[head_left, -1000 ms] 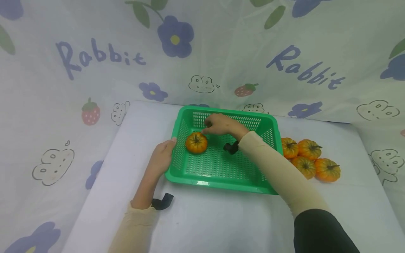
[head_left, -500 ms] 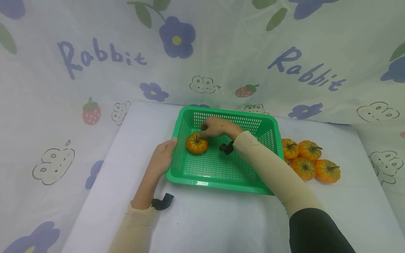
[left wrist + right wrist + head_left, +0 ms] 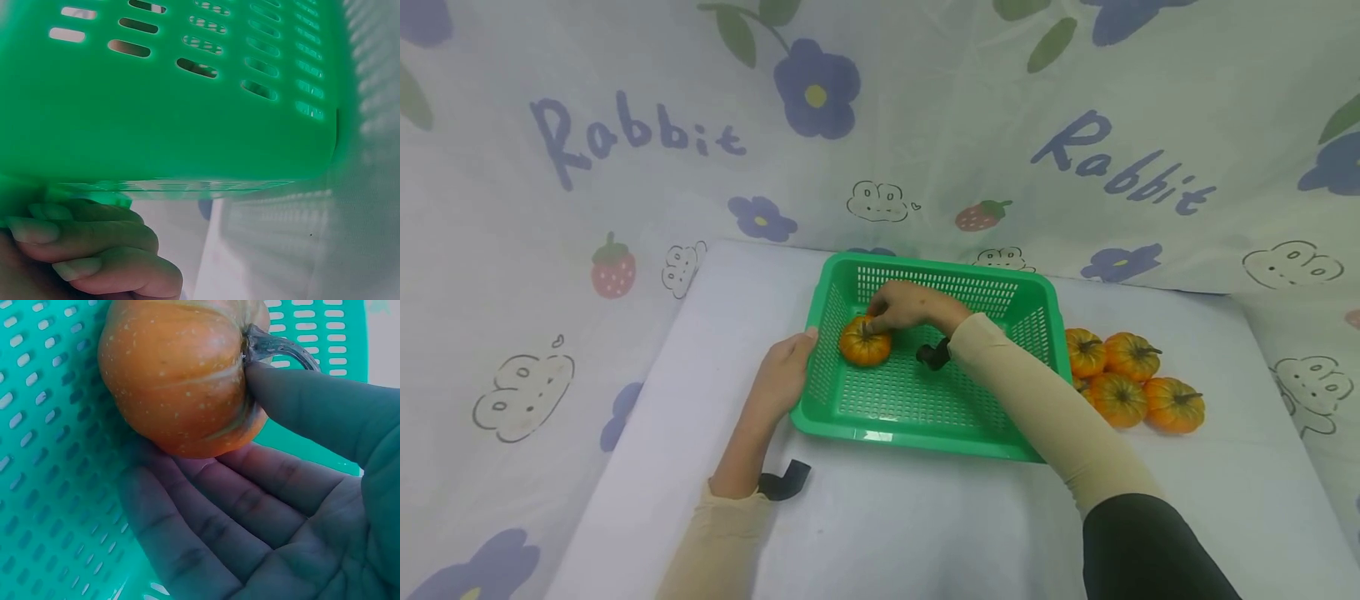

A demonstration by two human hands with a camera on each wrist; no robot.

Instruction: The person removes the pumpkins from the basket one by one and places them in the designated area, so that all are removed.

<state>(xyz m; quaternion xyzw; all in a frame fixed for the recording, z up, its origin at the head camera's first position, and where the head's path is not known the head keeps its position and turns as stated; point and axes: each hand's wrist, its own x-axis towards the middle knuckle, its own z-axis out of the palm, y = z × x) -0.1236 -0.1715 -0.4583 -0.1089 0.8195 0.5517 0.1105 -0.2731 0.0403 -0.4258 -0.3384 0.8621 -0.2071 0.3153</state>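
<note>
My left hand (image 3: 781, 372) grips the left rim of a green plastic basket (image 3: 917, 447); in the left wrist view its curled fingers (image 3: 119, 244) show beside the slotted wall. Inside the basket, toward the left, sits a small orange pumpkin (image 3: 863, 347) with a dark curved stem. My right hand (image 3: 904, 305) reaches in over it and pinches it. Seen from the right wrist, the thumb lies on the pumpkin (image 3: 181, 381) right by the stem, and the other fingers (image 3: 187, 506) come against its side, their tips partly hidden by it.
Several more orange pumpkins (image 3: 1120, 398) sit in a cluster on the white table (image 3: 925, 533), close to the basket's right side; my right sleeve (image 3: 1045, 408) partly covers one. A printed cloth (image 3: 880, 108) hangs behind the table.
My right hand has moved slightly left and down onto the pumpkin, its thumb coming to the stem and its fingers closing round it. The left hand and basket have stayed put.
</note>
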